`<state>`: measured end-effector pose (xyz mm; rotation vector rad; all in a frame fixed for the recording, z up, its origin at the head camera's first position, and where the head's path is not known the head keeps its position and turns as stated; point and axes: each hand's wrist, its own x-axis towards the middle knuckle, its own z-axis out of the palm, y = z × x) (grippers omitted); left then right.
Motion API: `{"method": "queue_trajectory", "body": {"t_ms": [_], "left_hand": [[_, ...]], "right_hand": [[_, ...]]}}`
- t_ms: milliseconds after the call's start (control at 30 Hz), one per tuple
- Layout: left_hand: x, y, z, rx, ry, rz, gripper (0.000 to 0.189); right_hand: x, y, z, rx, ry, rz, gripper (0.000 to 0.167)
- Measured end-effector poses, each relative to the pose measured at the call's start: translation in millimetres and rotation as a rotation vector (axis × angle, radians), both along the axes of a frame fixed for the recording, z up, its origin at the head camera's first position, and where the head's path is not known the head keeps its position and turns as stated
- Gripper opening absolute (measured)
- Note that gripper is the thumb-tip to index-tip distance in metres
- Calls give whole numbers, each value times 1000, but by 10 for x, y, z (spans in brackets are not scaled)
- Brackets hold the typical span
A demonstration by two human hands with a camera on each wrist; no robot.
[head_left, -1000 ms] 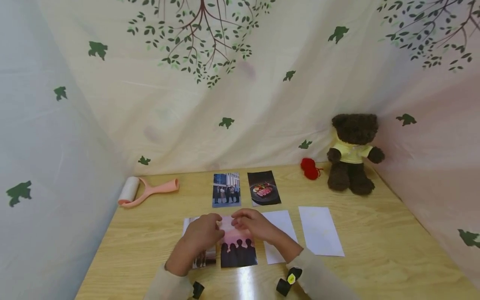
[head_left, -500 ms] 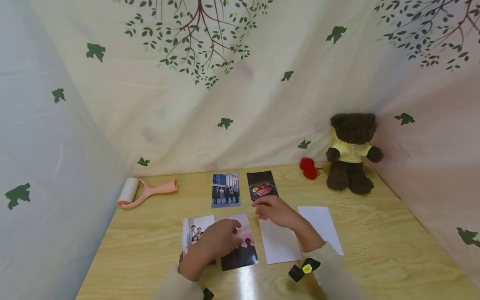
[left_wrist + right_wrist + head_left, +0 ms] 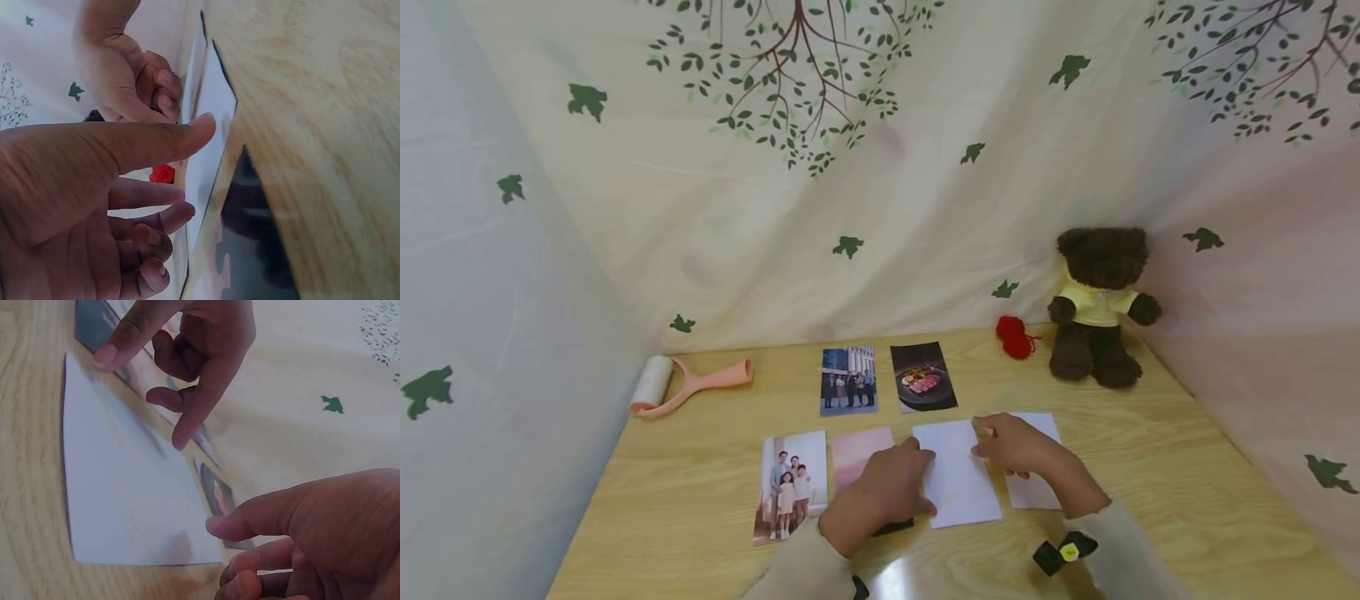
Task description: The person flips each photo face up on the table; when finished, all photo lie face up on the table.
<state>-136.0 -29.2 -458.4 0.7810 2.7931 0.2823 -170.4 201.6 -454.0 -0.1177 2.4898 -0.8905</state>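
A blank white card (image 3: 957, 475) lies on the table between my hands. At its left edge is my left hand (image 3: 883, 492), thumb and index finger spread apart along that side. My right hand (image 3: 1022, 450) is at the upper right edge, with the thumb (image 3: 240, 522) by the card's edge and the fingers loosely bent. Whether the fingertips touch the card is hard to tell. Under my left hand, a pink photo with dark silhouettes (image 3: 859, 450) is partly covered. A second white card (image 3: 1030, 487) lies partly behind my right hand. The family photo (image 3: 790, 483) lies at the left.
Further back lie a photo of people before a building (image 3: 848, 381) and a food photo (image 3: 923, 379). A lint roller (image 3: 692, 387) is at the back left. A red yarn bundle (image 3: 1017, 337) and a teddy bear (image 3: 1097, 308) are at the back right, before a curtain (image 3: 760, 250).
Both hands have moved right, from the pink photo to the first white card. The pink photo was turned slightly, and the family photo is uncovered now.
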Motion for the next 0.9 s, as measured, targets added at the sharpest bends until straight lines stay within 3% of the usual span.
{"method": "queue_trajectory", "body": {"t_ms": [200,467,867,900], "left_hand": [[-10,53,-59,-65,4,8,55],[-30,46,-18,-78,-84,34,55],[-67,124,3,-110,-128,30,55],[-80,122,-51,-116,-115,24,56]], "right_hand": [[-34,16,-114,6,-40,-48,67],[-34,-21,-111,4,-55,-71,62],[-113,1,-151,-21,7,-50,52],[-113,-2,-155,-31,3,-52,51]]}}
